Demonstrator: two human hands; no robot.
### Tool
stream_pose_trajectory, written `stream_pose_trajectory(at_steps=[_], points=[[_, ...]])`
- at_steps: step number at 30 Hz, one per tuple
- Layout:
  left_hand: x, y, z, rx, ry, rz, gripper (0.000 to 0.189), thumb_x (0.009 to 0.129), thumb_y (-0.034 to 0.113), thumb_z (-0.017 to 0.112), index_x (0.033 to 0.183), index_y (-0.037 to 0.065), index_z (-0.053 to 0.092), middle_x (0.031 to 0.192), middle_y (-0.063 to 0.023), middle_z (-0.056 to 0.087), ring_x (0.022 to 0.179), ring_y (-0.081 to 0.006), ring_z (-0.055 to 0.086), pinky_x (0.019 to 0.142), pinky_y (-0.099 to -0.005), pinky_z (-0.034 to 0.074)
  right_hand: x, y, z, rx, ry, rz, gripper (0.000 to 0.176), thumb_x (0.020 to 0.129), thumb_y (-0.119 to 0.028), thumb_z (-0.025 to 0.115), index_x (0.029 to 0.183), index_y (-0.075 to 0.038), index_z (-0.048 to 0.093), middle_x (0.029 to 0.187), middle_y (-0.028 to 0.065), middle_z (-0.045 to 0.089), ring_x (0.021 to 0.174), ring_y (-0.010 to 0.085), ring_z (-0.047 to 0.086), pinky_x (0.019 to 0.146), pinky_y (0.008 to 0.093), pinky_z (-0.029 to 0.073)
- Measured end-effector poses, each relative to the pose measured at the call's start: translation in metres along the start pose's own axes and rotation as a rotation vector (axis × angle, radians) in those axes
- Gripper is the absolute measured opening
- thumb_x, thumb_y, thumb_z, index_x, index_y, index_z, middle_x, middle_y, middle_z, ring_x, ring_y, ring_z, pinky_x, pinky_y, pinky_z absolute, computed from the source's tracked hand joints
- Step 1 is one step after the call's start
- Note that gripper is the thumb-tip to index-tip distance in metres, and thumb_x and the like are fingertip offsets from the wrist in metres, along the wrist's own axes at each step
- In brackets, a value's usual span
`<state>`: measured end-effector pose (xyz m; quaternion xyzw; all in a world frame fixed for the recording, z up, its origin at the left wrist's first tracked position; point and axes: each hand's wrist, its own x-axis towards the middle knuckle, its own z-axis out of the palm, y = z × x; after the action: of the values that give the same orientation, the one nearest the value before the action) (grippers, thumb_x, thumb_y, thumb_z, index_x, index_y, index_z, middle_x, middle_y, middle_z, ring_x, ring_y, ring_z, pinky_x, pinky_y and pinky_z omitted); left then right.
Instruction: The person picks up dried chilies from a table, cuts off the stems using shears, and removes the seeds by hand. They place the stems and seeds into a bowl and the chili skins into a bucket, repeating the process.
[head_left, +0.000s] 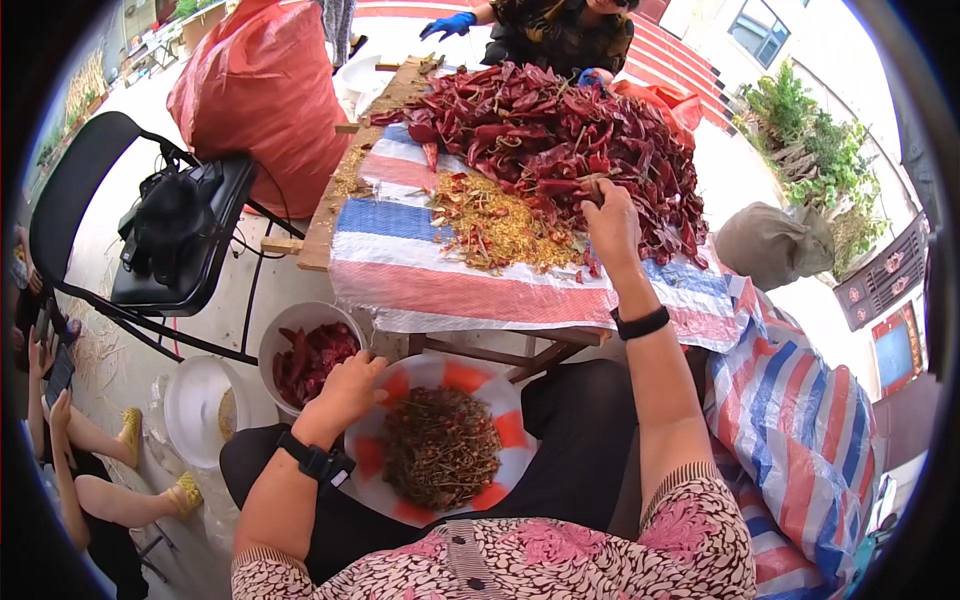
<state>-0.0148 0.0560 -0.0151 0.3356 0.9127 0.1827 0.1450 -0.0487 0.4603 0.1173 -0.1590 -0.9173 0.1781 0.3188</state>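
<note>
Dried red chili peppers (530, 120) lie heaped across the table. My right hand (612, 222) reaches to the near side of the heap, its fingers closed on a dried chili pepper. Below the table edge, my left hand (345, 392) is between a white bucket (272, 345) and a red-and-white basin (510, 425). Its thumb and fingers look apart, with nothing visible in them; part of the fingers is hidden. Red chili pieces (315, 360) fill much of the bucket. In the basin, resting at my lap, is a pile of brown stems (440, 445).
Yellow seeds (500, 225) are scattered over the striped sheet (450, 290). A person (560, 35) with blue gloves sits across the table. A black chair (180, 230), a red sack (260, 100) and a white tub (205, 410) stand left. Another person's legs (125, 490) are at lower left.
</note>
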Motion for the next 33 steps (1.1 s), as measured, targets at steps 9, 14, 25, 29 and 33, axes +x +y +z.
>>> stream_pose_trajectory(at_steps=[9,14,25,29,33], points=[[0.003,0.009,-0.004,-0.009,-0.053,0.036,0.039,0.077,0.017,0.066,0.115,0.008,0.058,0.104,-0.0188,0.057,0.093,-0.0378,0.061,0.079,-0.0457,0.051,0.034,0.007,0.049,-0.396,-0.119,-0.268,0.021,0.083,-0.015,0.065,0.103,-0.015,0.059,0.109,0.0083,0.056,0.09,0.0318,0.064,0.072,0.0436,0.051],[0.013,0.009,-0.002,-0.134,0.129,0.141,0.033,0.08,0.013,0.064,0.111,0.005,0.06,0.101,-0.0175,0.062,0.093,-0.037,0.061,0.079,-0.0431,0.051,0.023,-0.006,0.034,-0.198,0.184,-0.261,0.021,0.084,-0.017,0.065,0.104,-0.015,0.058,0.111,0.0047,0.057,0.09,0.0312,0.063,0.073,0.0419,0.05],[0.02,0.051,-0.044,-1.345,0.181,0.194,0.05,0.091,0.026,0.064,0.133,0.004,0.047,0.116,-0.007,0.061,0.103,-0.0155,0.057,0.088,-0.0314,0.047,-0.087,-0.121,0.011,1.167,-0.476,0.361,0.012,0.09,-0.011,0.063,0.1,-0.004,0.061,0.058,-0.0073,0.048,0.041,0.0006,0.033,0.037,0.0199,0.022],[0.029,0.051,-0.044,-1.505,0.283,0.275,0.048,0.092,0.021,0.063,0.133,0.003,0.047,0.115,-0.0043,0.06,0.1,-0.0106,0.056,0.088,-0.0266,0.046,-0.148,-0.137,0.04,1.079,-0.621,0.217,0.013,0.089,-0.01,0.064,0.1,-0.003,0.06,0.074,-0.0023,0.058,0.06,0.0023,0.047,0.051,0.0192,0.036],[0.029,0.044,-0.042,-1.525,0.255,0.178,0.038,0.093,0.016,0.061,0.128,0.002,0.051,0.105,0.0002,0.061,0.088,-0.0059,0.056,0.078,-0.0211,0.047,-0.168,-0.142,0.054,1.115,-0.558,0.071,0.016,0.089,-0.012,0.066,0.1,-0.002,0.061,0.094,0.0009,0.06,0.079,0.006,0.055,0.068,0.0218,0.045]])
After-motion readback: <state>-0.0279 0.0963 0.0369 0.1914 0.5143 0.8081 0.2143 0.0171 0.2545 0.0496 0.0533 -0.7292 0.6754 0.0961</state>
